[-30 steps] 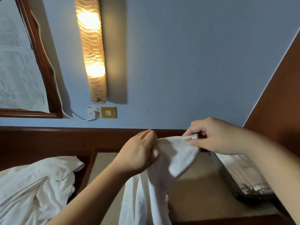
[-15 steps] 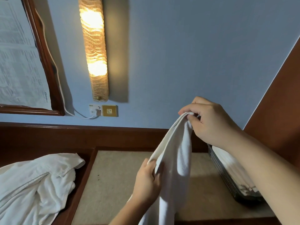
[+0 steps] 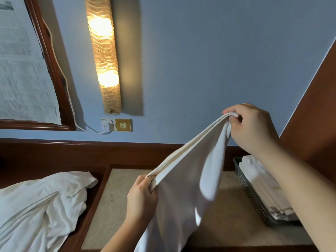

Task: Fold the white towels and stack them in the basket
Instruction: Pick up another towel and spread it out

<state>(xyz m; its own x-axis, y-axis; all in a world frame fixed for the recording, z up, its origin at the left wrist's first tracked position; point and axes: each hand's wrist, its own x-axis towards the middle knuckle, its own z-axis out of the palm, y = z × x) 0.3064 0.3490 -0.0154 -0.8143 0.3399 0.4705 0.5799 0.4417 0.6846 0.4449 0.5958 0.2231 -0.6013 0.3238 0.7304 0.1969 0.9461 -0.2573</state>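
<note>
Hands: two. Left hand (image 3: 141, 198) and right hand (image 3: 251, 128), both pinching the same towel.

Towels in the air: one, white towel (image 3: 183, 190), stretched between the two hands.

Baskets: one, dark perforated basket (image 3: 250, 192) at the right edge of the counter (image 3: 112, 206).

Folded towels (image 3: 261, 184) in the basket: a stack, several layers; exact count cannot be told.

Loose white linen: one crumpled heap (image 3: 40, 202) off the counter's left edge; how many pieces it holds cannot be told.

Wall lamps: one, lit (image 3: 103, 55).

Wall sockets: two plates side by side, one white (image 3: 107, 124), one gold (image 3: 123, 125).

Cables: one white (image 3: 67, 91).

Framed sheets: one (image 3: 21, 66).
</note>
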